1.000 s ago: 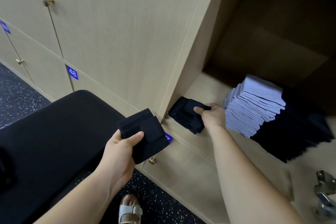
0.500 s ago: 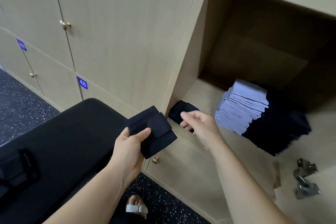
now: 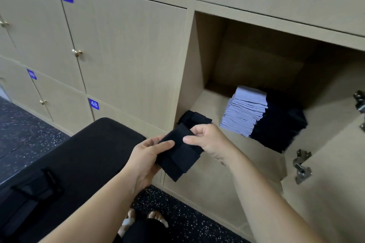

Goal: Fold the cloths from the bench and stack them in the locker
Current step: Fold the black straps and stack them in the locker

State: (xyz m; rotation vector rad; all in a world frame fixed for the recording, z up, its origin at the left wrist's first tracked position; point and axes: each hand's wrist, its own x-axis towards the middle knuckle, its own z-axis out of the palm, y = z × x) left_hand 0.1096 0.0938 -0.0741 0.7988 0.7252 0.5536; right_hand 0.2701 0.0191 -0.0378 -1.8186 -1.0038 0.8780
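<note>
A folded black cloth (image 3: 178,159) is held in front of the open locker (image 3: 213,104). My left hand (image 3: 147,153) grips its left side, thumb on top. My right hand (image 3: 209,140) pinches its upper right edge. Just behind the hands, a small pile of black folded cloths (image 3: 194,117) lies at the locker's front left corner. Deeper inside stand a tall stack of light blue-grey cloths (image 3: 245,112) and a black stack (image 3: 280,126) next to it. More dark cloth (image 3: 33,189) lies on the black bench (image 3: 83,154) at lower left.
Closed locker doors with brass knobs (image 3: 77,52) and blue number tags fill the left wall. The open door with metal hinges (image 3: 301,165) swings out at right. Speckled dark floor (image 3: 187,221) and my sandalled feet lie below.
My right hand let go of the black pile in the locker, drew back and took hold of the cloth in my left hand. The view tilted up.
</note>
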